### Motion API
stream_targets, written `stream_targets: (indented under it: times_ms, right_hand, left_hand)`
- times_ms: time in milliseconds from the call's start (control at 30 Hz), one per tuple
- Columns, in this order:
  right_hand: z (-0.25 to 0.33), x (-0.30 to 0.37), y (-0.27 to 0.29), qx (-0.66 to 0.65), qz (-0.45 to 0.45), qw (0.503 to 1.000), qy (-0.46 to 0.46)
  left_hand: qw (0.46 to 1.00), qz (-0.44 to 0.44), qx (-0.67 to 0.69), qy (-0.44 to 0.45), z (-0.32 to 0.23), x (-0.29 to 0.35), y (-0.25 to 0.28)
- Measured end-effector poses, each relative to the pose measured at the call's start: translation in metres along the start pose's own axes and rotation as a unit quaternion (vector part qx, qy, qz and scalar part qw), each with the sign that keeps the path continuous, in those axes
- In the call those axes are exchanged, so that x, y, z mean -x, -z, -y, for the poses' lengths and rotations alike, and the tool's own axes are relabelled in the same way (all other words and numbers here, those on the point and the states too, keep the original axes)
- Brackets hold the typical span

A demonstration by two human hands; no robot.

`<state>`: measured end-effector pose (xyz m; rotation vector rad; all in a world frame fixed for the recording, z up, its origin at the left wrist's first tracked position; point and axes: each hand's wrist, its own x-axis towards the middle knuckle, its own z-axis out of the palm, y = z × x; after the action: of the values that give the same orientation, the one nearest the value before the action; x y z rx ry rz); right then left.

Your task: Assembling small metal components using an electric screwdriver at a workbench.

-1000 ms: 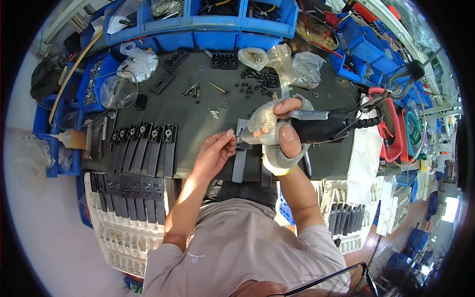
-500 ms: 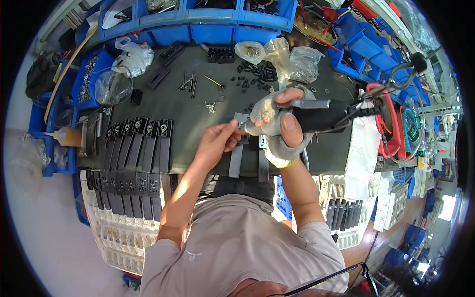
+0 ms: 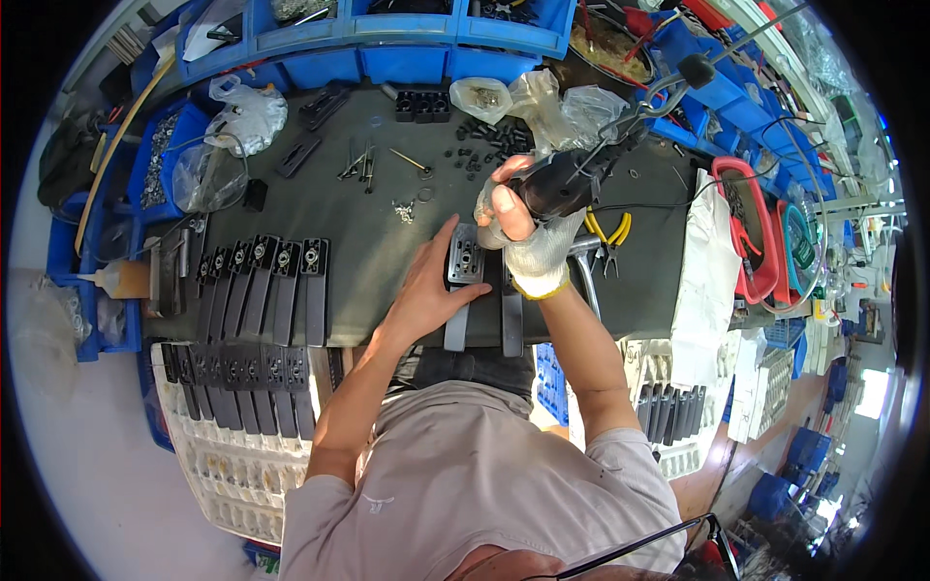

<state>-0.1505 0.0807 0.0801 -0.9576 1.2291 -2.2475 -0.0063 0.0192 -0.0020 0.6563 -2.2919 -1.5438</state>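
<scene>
On the dark bench mat lies a door-handle-like part with a rectangular metal plate (image 3: 467, 256) and a grey lever pointing toward me. My left hand (image 3: 426, 287) is spread beside it, the fingers along the plate's left side and the thumb across the lever just below the plate. My right hand (image 3: 528, 228), in a cut-off pale glove, is closed around a black power screwdriver (image 3: 557, 186) that hangs from above. The tool is held up and to the right of the plate, apart from it; its tip is hidden. A second dark handle (image 3: 511, 320) lies under my right wrist.
Yellow-handled pliers (image 3: 608, 232) lie right of my glove. Several finished-looking handles (image 3: 260, 290) stand in a row at left. Loose screws (image 3: 404, 210), small black parts (image 3: 496, 141) and plastic bags (image 3: 589, 116) lie farther back. Blue bins (image 3: 412, 64) line the far edge.
My right hand has lifted the screwdriver off the plate and tilted it upright. My left hand has gone from a pinch near the tool's tip to spread fingers beside the handle.
</scene>
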Motion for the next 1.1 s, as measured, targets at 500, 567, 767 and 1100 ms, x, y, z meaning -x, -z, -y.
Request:
stream_targets:
  times_ms: [500,567,767,1100]
  right_hand:
    - [-0.011,0.001,0.007,0.067,0.015,0.997,-0.025]
    - [-0.011,0.004,0.007,0.043,-0.008,0.997,-0.065]
    - [-0.013,0.007,0.012,0.077,0.001,0.997,-0.027]
    - [0.035,0.003,0.027,0.031,-0.045,0.997,0.061]
  left_hand:
    - [1.000,-0.023,0.004,0.002,0.000,-0.001,0.001]
    - [1.000,-0.029,-0.002,0.002,-0.002,0.000,0.002]
    - [0.999,-0.011,-0.044,0.019,-0.010,-0.002,0.007]
    - [0.928,-0.270,-0.255,-0.036,0.050,-0.020,0.039]
